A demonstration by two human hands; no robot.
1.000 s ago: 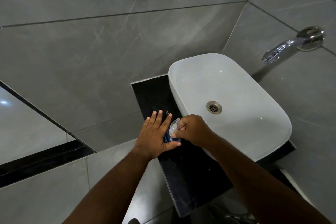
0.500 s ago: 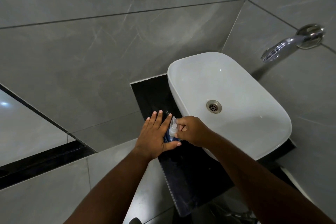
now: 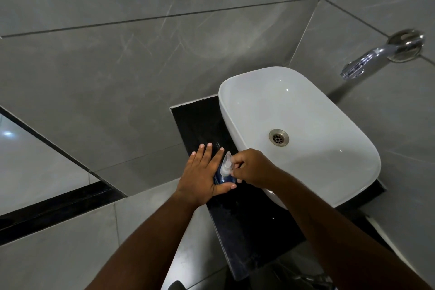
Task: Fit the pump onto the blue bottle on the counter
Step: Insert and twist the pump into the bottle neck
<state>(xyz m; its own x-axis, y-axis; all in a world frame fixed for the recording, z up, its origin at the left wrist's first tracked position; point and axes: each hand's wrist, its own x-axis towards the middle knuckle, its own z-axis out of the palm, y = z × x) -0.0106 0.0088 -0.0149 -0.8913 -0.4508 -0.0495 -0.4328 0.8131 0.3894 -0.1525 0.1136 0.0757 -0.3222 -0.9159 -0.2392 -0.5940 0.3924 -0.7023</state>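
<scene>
We note the bottle (image 3: 224, 178) on the tabletop (image 3: 247, 231), just left of the sink (image 3: 329, 172); pump (image 3: 226, 167) atop it, tap (image 3: 376, 54) behind.

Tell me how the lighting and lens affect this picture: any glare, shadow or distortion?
Head view: dim light overall; small glare spots on the white sink; the tap casts a shadow on the wall; wide-angle lens bends the tile lines; the black counter hides detail.

Lighting: dim, cool overall. Glare: small highlights on white basin (image 3: 306, 110), chrome spout (image 3: 367, 59), lower-left tile. Edges: wide-angle bowing; forearms slightly soft.
</scene>
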